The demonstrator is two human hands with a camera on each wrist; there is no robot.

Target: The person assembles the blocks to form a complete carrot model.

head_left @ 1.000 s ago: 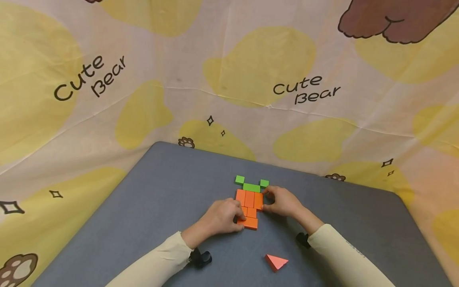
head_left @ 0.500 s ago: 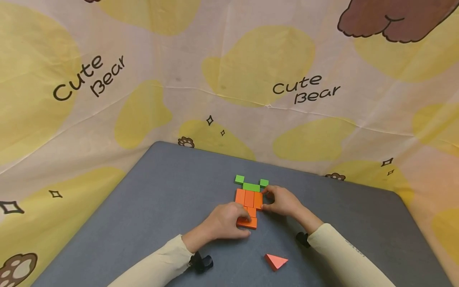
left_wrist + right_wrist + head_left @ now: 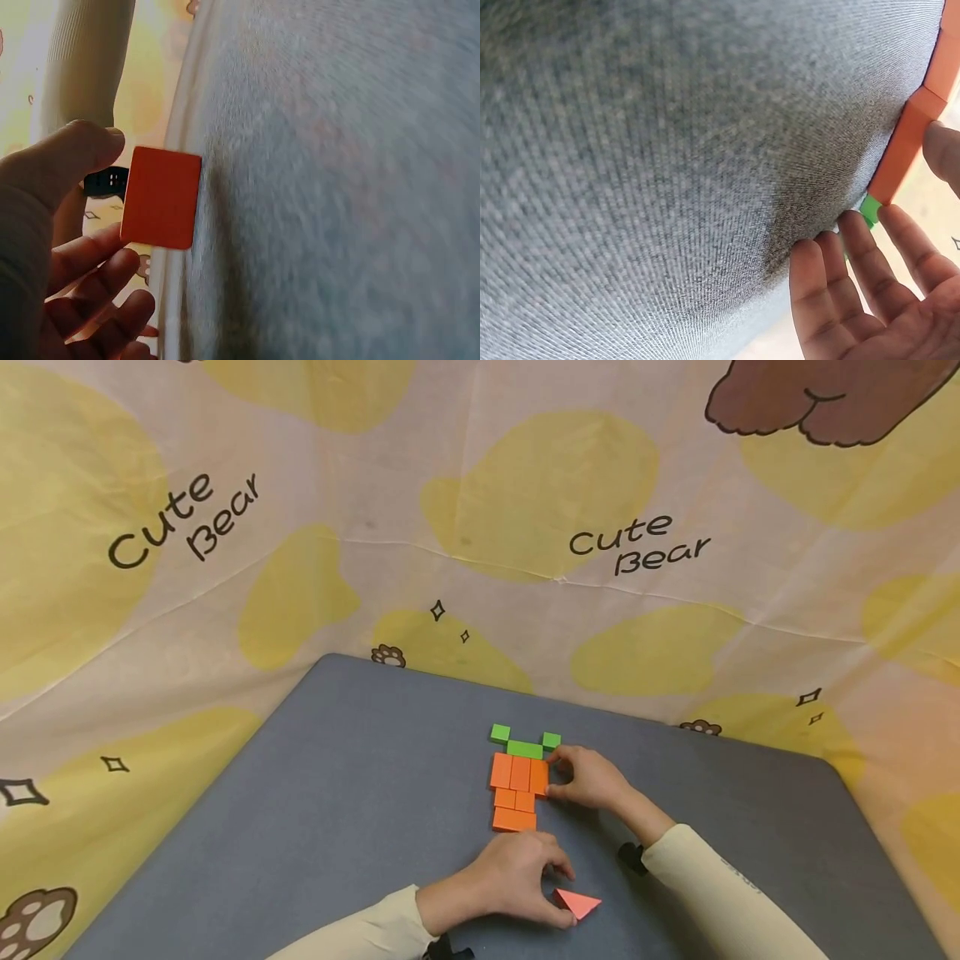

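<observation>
A pink-red triangular block (image 3: 577, 903) lies at the front of the table. My left hand (image 3: 521, 877) reaches around it, thumb and fingers parted. In the left wrist view, one orange-red face of the block (image 3: 161, 199) stands between thumb and index finger, the index fingertip right at its lower corner. My right hand (image 3: 592, 779) holds the right-hand orange block (image 3: 538, 777) of a flat row, thumb at its near end, index finger at its far end. The right wrist view shows that orange block (image 3: 906, 146) between them, the other fingers loosely extended.
Flat on the grey table (image 3: 360, 760), more orange blocks (image 3: 515, 820) form a figure. A green bar (image 3: 525, 749) lies at its far end, with two green cubes, including the left cube (image 3: 500, 733), at its corners. A printed cloth (image 3: 495, 568) hangs behind the table.
My left hand has left the nearest orange block and moved right and toward me, to the triangular block. The right hand has stayed at the orange row.
</observation>
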